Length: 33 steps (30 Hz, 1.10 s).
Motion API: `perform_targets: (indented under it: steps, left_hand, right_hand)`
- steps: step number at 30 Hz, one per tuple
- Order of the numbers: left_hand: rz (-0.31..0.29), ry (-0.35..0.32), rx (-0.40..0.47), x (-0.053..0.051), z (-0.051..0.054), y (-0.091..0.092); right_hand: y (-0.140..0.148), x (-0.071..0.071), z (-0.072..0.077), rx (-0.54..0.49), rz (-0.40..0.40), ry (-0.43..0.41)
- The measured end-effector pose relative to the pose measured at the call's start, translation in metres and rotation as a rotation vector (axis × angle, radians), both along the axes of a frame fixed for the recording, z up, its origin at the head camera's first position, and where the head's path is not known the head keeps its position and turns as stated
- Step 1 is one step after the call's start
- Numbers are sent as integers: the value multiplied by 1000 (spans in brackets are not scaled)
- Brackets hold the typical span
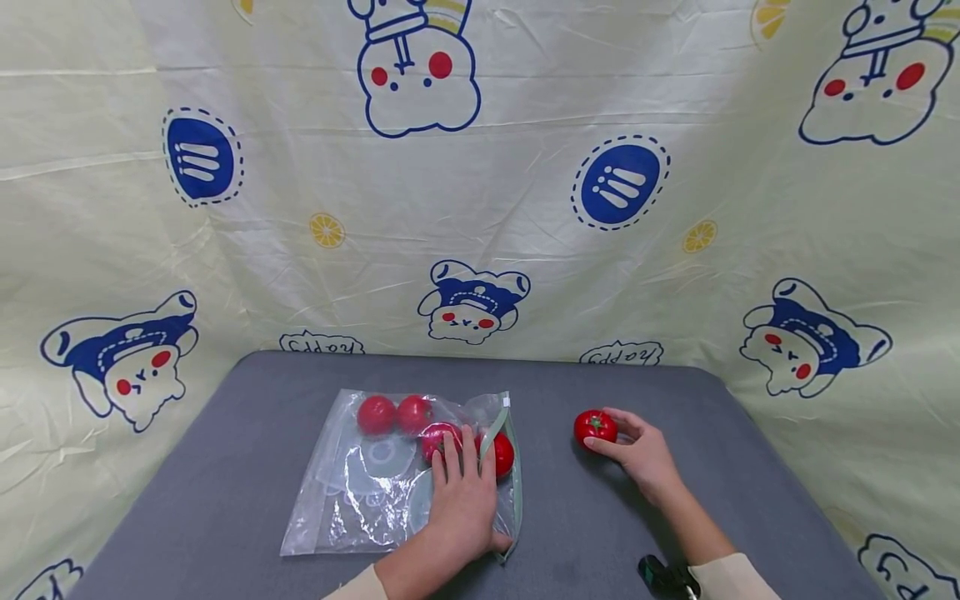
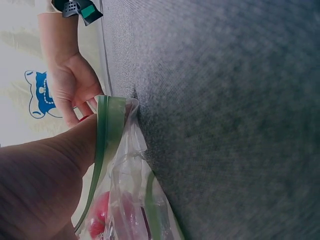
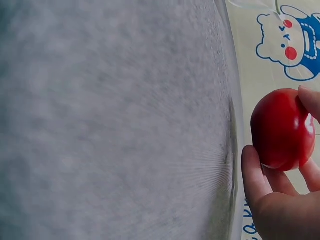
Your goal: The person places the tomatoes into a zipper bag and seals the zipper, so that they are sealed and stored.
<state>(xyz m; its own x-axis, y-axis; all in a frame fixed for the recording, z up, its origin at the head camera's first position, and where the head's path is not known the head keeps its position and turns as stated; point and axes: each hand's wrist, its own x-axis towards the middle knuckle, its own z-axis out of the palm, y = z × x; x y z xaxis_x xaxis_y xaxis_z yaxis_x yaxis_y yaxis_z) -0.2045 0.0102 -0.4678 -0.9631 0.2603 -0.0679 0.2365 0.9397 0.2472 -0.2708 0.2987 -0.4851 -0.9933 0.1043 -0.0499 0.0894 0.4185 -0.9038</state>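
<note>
The gray surface [image 1: 225,508] carries a clear zip bag [image 1: 352,521], its green-trimmed mouth facing the right edge. The left hand [image 1: 461,508] rests on it, probably to steady that mouth, fingers straight and spread. The right hand [image 1: 648,458] pinches a tomato [image 1: 595,427] between thumb and fingers, between bag and right edge; other tomatoes [image 1: 377,415] lie in the bag.

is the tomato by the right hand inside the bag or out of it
Out: the right hand holds the tomato beside the bag, with grey table showing between.
</note>
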Motion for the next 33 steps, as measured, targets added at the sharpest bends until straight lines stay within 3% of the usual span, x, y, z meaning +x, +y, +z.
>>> perform_targets:
  steps: [33]
  left_hand:
    - [11,-18,24,-3,-1,0]
  right_hand:
    - [-33,16,-2,-76,81,-3]
